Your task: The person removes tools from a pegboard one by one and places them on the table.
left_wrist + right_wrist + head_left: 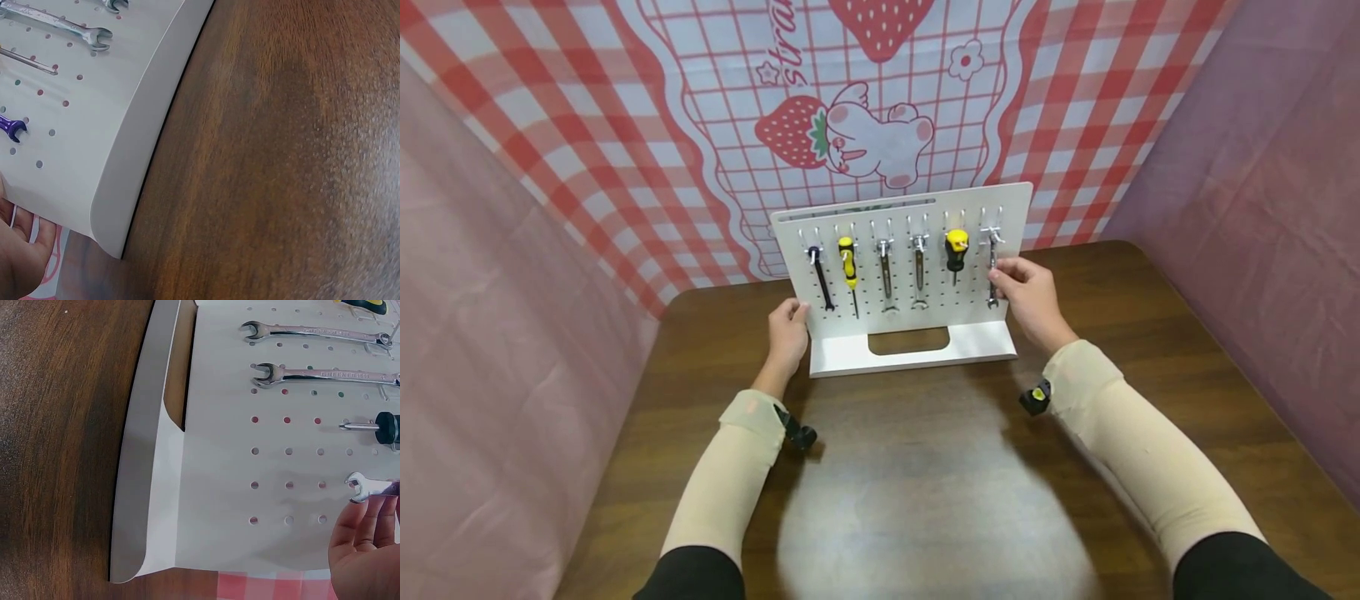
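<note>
While pinching a short silver wrench (pixel 992 255) between thumb and fingers of the right hand (pixel 1028 296), grips the left edge of a white pegboard (pixel 955 310) with the left hand (pixel 787 333), reaching behind that edge with the fingers. Holds the wrench at the far right of the pegboard, open end down toward the base, upper end by a hook (pixel 990 234); cannot tell whether hung or lifted free. Can see, hanging in a row to its left, a stubby yellow-and-black screwdriver (pixel 956 252), two longer silver wrenches (pixel 886 275), a slim yellow-and-black screwdriver (pixel 849 265) and a dark wrench (pixel 822 282), purple-tinted from the left wrist. Rests the pegboard on a brown wood-grain tabletop (pixel 910 467), just before a red-and-white checked cloth (pixel 1075 100).
</note>
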The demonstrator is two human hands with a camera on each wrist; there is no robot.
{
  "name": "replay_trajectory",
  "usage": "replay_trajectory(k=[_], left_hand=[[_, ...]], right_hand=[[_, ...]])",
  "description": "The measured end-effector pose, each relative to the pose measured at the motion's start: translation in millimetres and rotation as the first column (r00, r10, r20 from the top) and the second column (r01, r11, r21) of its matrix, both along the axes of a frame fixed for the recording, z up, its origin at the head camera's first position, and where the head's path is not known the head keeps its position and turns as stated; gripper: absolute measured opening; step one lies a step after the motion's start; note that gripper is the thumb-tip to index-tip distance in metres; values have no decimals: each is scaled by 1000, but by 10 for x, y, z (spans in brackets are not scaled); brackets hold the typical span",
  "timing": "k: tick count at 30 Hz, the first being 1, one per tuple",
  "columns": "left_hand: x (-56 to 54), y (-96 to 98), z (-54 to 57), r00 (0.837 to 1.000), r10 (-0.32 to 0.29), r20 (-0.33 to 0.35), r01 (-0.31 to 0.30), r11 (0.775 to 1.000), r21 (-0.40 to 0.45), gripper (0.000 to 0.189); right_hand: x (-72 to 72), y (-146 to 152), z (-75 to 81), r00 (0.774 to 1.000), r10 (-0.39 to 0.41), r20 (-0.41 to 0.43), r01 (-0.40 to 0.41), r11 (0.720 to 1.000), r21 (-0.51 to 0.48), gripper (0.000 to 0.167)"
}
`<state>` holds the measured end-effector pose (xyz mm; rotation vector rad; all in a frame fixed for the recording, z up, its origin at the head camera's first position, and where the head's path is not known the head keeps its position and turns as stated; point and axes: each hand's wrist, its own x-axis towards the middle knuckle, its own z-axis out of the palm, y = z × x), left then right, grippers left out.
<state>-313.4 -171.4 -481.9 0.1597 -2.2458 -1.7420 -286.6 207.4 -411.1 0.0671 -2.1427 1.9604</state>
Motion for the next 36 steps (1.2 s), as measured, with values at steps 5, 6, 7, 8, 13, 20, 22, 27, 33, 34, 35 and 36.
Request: replay_trajectory(k=[5, 6, 7, 8, 13, 20, 22, 27, 33, 34, 35, 36], left_hand=[[-1, 6, 3, 1000, -2, -10, 2, 1000, -1, 16], [3, 8, 6, 1000, -2, -10, 2, 1000, 1, 15], [7, 10, 9, 1000, -1, -9, 1, 1000, 2, 16], [12, 12, 13, 1000, 0, -8, 0, 1000, 3, 16], [25, 21, 23, 1000, 1, 1, -1, 1000, 4, 16], [7, 7, 0, 1000, 4, -5, -4, 1000, 11, 15], [5, 5, -8, 1000, 4, -3, -4, 1000, 12, 16], [-1, 5, -33, 1000, 3, -17, -3, 1000, 1, 17], [0, 21, -68, 999, 13, -51, -15, 999, -43, 19], [2, 25, -71, 998, 16, -53, -18, 999, -48, 19], [2, 27, -73, 998, 17, -55, -20, 999, -50, 19], [2, 30, -75, 998, 19, -56, -21, 999, -49, 19]], right_hand=[[160, -48, 191, 1000, 14, -7, -14, 1000, 2, 26], [188, -53, 225, 1000, 18, -7, -18, 1000, 3, 26], [222, -66, 263, 1000, 19, -6, -19, 1000, 9, 25], [219, -60, 257, 1000, 20, -5, -20, 1000, 13, 25], [158, 1, 152, 1000, 21, 4, -21, 999, 30, 24], [93, 56, 30, 1000, 23, -19, -22, 999, 34, 25], [97, 54, 25, 999, 20, -25, -19, 999, 42, 25], [134, 52, 38, 999, 24, -38, -23, 999, 43, 25], [181, 65, 40, 998, 23, -53, -19, 998, 61, 23], [188, 69, 40, 998, 22, -54, -19, 998, 66, 23], [196, 73, 41, 998, 22, -54, -18, 997, 71, 22], [204, 77, 42, 998, 21, -53, -17, 997, 72, 22]])
